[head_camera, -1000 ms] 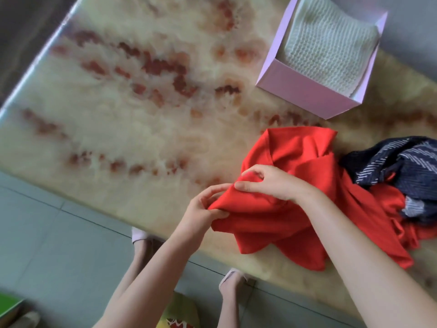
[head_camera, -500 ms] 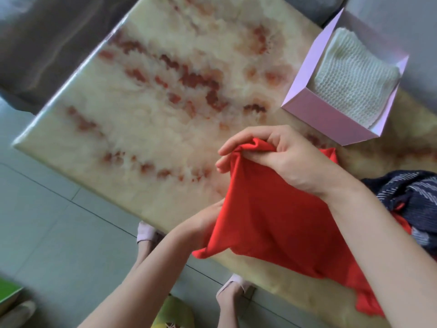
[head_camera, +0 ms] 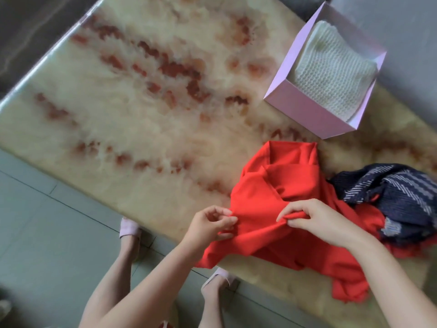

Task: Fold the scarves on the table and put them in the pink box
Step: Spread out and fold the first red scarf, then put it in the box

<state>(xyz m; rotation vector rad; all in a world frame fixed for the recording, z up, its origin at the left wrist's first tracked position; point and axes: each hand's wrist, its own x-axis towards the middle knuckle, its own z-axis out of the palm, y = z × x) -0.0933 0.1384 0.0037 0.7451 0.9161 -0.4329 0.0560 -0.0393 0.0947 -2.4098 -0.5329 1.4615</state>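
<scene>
Both hands are on the red scarf point(head_camera: 290, 185): the left hand point(head_camera: 210, 223) pinches its near-left edge between thumb and curled fingers, and the right hand point(head_camera: 316, 223), just to the right, gathers a small ridge of the same cloth between thumb and fingertips. This scarf lies rumpled on the near right part of the table point(head_camera: 142, 102), with loose creases running through it and one corner drooping over the near edge; no tidy fold shows in it yet. Touching its right side, and partly lying over it, is a navy striped scarf point(head_camera: 390, 188), bunched in a heap and held by neither hand. At the far right stands the pink box point(head_camera: 305, 110), open at the top, with a white knitted scarf point(head_camera: 331, 69) lying folded inside it. Judging from this, one scarf is finished and packed, the red one is only at the stage of finding its edges to straighten it out, and the navy one has not been started. Two scarves therefore remain to be folded and carried to the box, so the task looks roughly a third done.
</scene>
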